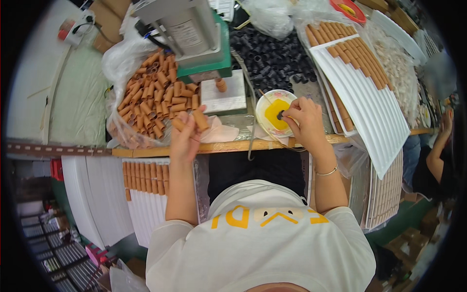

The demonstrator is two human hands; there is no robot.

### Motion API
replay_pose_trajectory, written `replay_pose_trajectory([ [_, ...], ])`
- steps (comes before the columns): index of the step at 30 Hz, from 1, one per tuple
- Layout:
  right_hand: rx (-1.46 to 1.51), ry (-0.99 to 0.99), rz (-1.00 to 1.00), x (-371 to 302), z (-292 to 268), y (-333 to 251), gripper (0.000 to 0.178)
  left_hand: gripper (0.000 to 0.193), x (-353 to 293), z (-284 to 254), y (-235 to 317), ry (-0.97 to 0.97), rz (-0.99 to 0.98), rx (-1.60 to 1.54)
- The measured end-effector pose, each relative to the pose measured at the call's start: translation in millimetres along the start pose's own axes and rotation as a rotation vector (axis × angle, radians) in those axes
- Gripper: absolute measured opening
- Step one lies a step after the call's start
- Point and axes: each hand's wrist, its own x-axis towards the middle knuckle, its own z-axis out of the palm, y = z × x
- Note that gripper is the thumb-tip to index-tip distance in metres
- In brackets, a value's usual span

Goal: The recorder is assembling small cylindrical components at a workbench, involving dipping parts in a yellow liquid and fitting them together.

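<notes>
Near the table's front edge, my left hand is closed around brown tubes; one brown tube stands out by the fingers and another lies against the palm. My right hand pinches a small black plastic piece over a bowl with yellow liquid in it. Whether the piece touches the liquid I cannot tell. Between my hands, farther back, stands a green and grey press with a brown tube-like part at its metal plate.
A plastic bag holds a heap of brown tubes at the left. Black plastic pieces are piled behind the bowl. White ridged trays with brown tubes lean at the right; another tray is below left. A person's arm shows far right.
</notes>
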Motion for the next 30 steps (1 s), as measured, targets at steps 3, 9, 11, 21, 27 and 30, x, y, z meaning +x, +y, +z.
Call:
replay_pose_trajectory([
  [3,0.417,0.183,0.175,-4,2,-19,0.007,0.008,-1,27,-29,0.012,-0.232,-0.340],
  [9,0.822,0.315,0.239,-14,7,-44,0.009,0.012,-5,63,-59,0.149,-0.487,-0.512],
  [11,0.912,0.284,0.252,-14,8,-44,0.009,0.009,-9,70,-62,0.130,-0.426,-0.433],
  [21,1.569,-0.004,0.594,-13,5,-36,0.010,0.034,-14,93,-65,-0.216,0.584,0.866],
  [27,0.428,0.230,0.102,-7,3,-44,0.011,0.031,-12,102,-67,-0.253,0.635,0.892],
  [30,-0.018,0.145,-0.080,-3,-3,-51,0.017,0.030,-9,98,-65,-0.254,0.658,0.941],
])
